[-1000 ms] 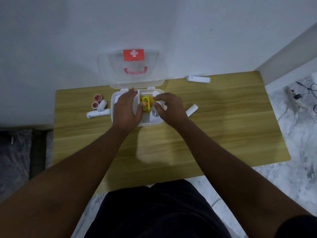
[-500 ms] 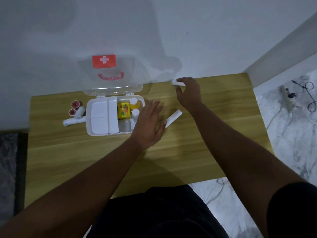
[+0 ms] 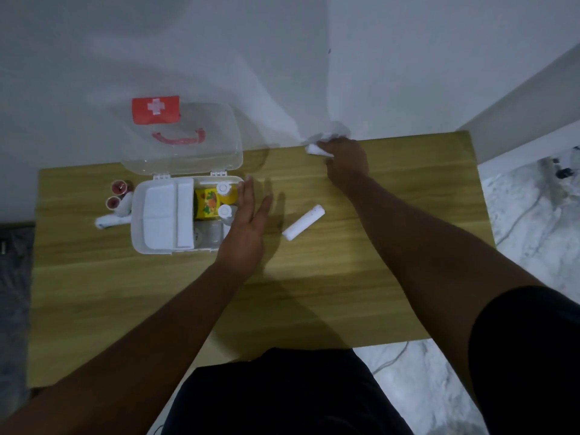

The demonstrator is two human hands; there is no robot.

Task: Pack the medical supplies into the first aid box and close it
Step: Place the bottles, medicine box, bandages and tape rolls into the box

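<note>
The white first aid box (image 3: 138,237) stands open on the wooden table (image 3: 314,293), its clear lid (image 3: 188,136) with a red cross label leaning on the wall. Inside lie white pads (image 3: 160,215), a yellow packet (image 3: 207,206) and two small white-capped bottles (image 3: 224,199). My left hand (image 3: 248,227) hovers flat with spread fingers over the box's right edge. My right hand (image 3: 346,158) is closed on a white bandage roll (image 3: 314,149) at the table's far edge by the wall. Another white roll (image 3: 303,221) lies between my hands.
Left of the box lie two red-capped items (image 3: 116,194) and white rolls (image 3: 117,215). The wall runs along the table's far edge. Marble floor with cables (image 3: 533,208) lies to the right, and dark flooring to the left.
My right hand has closed around the roll by the wall that it was reaching for. My left hand stays near the box's right edge. The camera view has shifted.
</note>
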